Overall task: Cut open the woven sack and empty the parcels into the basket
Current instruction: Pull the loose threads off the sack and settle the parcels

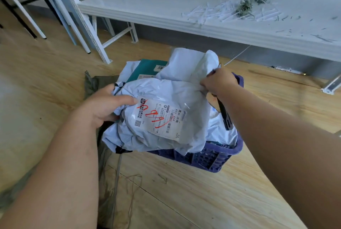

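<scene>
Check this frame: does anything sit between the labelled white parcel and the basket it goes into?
Yes. The basket is already heaped with other parcels, so the labelled white parcel, held by the left hand and right hand, rests on the pile.

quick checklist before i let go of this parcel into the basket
1. Left hand grip on the labelled parcel: ok, fingers clamp its left edge.
2. Right hand grip on the parcel's far corner: ok.
3. Parcel over the basket: not ok, its left part hangs past the rim.
4. Room in the basket: not ok, parcels such as the teal parcel are heaped above the rim.
5. Black tool below the right hand: cannot tell if its blade is covered.
6. Woven sack emptied: cannot tell.
</scene>
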